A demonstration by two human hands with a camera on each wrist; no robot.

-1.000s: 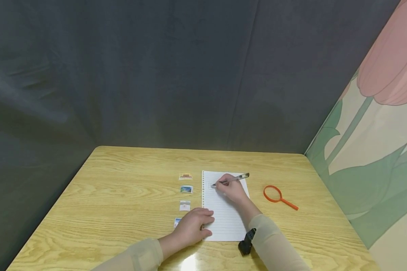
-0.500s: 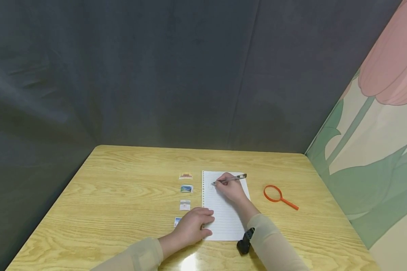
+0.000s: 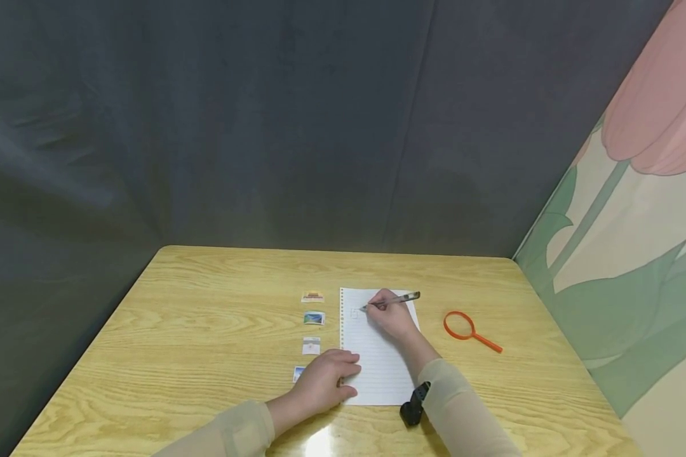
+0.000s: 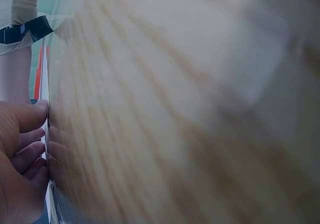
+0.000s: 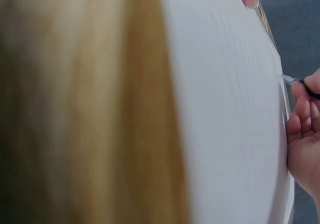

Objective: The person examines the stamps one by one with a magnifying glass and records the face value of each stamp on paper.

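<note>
In the head view a sheet of lined loose-leaf paper [image 3: 377,381] lies on the wooden table. My right hand [image 3: 393,318] pinches a pen [image 3: 404,297], its tip at the sheet's upper left beside small faint marks [image 3: 354,313]. That pen [image 5: 290,79] also shows in the right wrist view, tip at the paper. My left hand [image 3: 322,381] rests flat across the sheet's lower left edge, fingers spread. It partly covers the lowest of several small stamp-like pictures, a blue one [image 3: 298,374]. In the left wrist view, my left fingertips [image 4: 35,154] touch the surface.
Left of the paper stand the other small pictures in a column: an orange one [image 3: 312,297], a blue-green one [image 3: 314,318] and a pale one [image 3: 311,346]. An orange magnifying glass [image 3: 487,343] lies to the right. Dark curtain [image 3: 297,127] hangs behind the table [image 3: 177,330].
The pen tip has shifted slightly right across the sheet, and small marks show more plainly to its left. My left hand has stayed in place.
</note>
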